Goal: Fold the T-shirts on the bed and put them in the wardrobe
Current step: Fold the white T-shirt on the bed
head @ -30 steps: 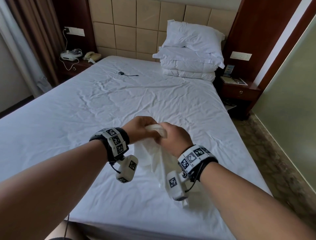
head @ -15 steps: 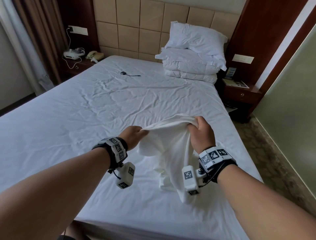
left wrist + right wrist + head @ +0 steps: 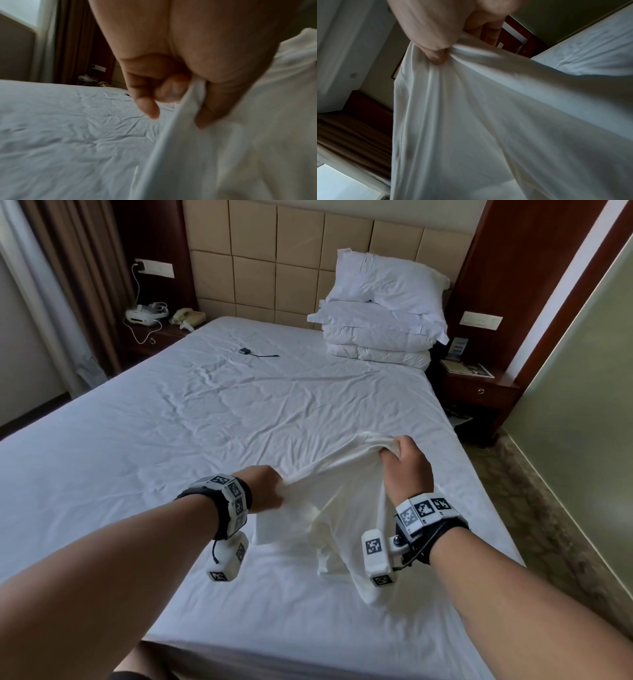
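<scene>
Both hands, left hand [image 3: 265, 487] and right hand [image 3: 406, 465], grip white T-shirt [image 3: 329, 508] bunched, lower centre over bed [image 3: 205, 422]. Unfolded yet. Folding and wardrobe remain.

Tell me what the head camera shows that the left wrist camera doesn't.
Only the head view shows the right hand gripping the white T-shirt, the stacked pillows, and both wrist rigs. Only the left wrist view shows the left hand's fingers curled, pinching the shirt's edge. Both show the shirt, the left hand and the wrinkled bed sheet.
</scene>
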Tool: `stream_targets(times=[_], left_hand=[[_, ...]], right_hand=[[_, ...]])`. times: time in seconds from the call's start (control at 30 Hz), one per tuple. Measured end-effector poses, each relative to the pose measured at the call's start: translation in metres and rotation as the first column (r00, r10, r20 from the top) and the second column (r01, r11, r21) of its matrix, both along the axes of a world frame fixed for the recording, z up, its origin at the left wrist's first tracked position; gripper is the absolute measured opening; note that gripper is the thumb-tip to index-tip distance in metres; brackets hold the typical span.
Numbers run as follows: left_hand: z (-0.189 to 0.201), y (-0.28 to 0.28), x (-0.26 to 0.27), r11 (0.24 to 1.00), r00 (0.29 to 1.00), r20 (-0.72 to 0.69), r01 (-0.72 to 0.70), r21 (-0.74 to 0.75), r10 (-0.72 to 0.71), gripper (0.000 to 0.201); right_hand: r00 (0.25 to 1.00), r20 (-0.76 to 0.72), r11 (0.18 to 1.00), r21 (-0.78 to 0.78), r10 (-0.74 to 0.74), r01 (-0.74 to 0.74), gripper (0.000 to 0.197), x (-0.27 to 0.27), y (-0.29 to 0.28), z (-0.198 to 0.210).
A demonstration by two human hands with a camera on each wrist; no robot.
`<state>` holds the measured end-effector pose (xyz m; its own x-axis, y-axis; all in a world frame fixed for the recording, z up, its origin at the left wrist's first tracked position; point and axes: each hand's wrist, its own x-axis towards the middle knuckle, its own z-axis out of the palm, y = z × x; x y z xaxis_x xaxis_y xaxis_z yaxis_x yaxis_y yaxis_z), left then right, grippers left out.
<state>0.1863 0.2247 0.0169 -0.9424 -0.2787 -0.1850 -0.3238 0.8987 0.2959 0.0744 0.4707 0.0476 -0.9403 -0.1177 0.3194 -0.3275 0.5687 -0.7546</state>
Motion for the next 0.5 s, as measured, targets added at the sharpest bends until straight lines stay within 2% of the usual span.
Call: stream_targets(times=[0.07, 0.1, 0.23, 0.3, 0.37, 0.43, 0.5], left_hand=[[0.006, -0.008, -0.001, 0.986, 0.979, -0.126, -0.152, 0.071, 0.16, 0.006], [0.01, -0.013, -0.002, 0.965, 0.948, -0.199, -0.225, 0.134, 0.248, 0.007], [0.035, -0.03, -0.002, 0.84, 0.743, -0.41, -0.388, 0.38, 0.529, 0.024], [0.047, -0.033, -0.003, 0.732, 0.625, -0.429, -0.368, 0.574, 0.651, 0.027], [0.059, -0.026, -0.004, 0.643, 0.561, -0.409, -0.316, 0.698, 0.72, 0.024], [0.068, -0.02, -0.004, 0.628, 0.524, -0.432, -0.281, 0.726, 0.734, 0.024], [0.077, -0.017, -0.002, 0.645, 0.493, -0.473, -0.271, 0.714, 0.731, 0.025]], right_hand=[[1.0, -0.012, 1.0, 0.024, 0.006, -0.006, 0.018, 0.0, 0.001, 0.002], [1.0, -0.016, 0.999, 0.041, 0.01, -0.009, 0.02, 0.001, 0.002, 0.003], [0.999, -0.037, 0.994, 0.104, -0.018, 0.021, 0.03, -0.002, 0.009, 0.009], [0.998, -0.056, 0.991, 0.128, -0.032, 0.039, 0.031, -0.005, 0.013, 0.011], [0.997, -0.071, 0.989, 0.14, -0.042, 0.052, 0.031, -0.006, 0.014, 0.014], [0.996, -0.07, 0.986, 0.157, -0.048, 0.059, 0.031, -0.005, 0.013, 0.017], [0.997, -0.058, 0.983, 0.176, -0.05, 0.059, 0.028, -0.006, 0.011, 0.019]])
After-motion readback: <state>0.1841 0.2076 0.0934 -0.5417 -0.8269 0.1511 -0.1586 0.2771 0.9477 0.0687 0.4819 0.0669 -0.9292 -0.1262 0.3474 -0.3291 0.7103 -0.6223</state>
